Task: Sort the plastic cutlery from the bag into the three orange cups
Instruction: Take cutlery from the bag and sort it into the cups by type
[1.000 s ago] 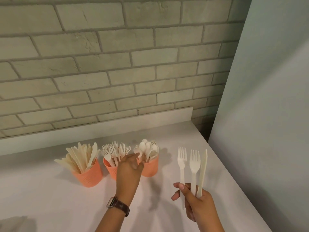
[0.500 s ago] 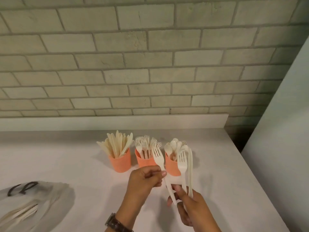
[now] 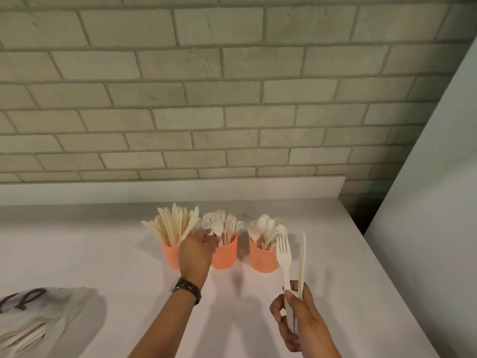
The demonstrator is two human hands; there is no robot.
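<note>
White countertop (image 3: pixel 103 254) is meeting a grey brick wall (image 3: pixel 232 99); three orange cups (image 3: pixel 262 259) are standing just beyond the fingers. Left hand (image 3: pixel 197 250) is pinching a fork (image 3: pixel 216 226) at the middle cup (image 3: pixel 225 257). Right hand (image 3: pixel 299 319) is pinching a second fork (image 3: pixel 284 257) and a knife (image 3: pixel 302 257) upright.

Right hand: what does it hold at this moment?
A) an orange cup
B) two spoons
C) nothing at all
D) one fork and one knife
D: the right hand grips one fork and one knife by their handles, both pointing upward.
</note>
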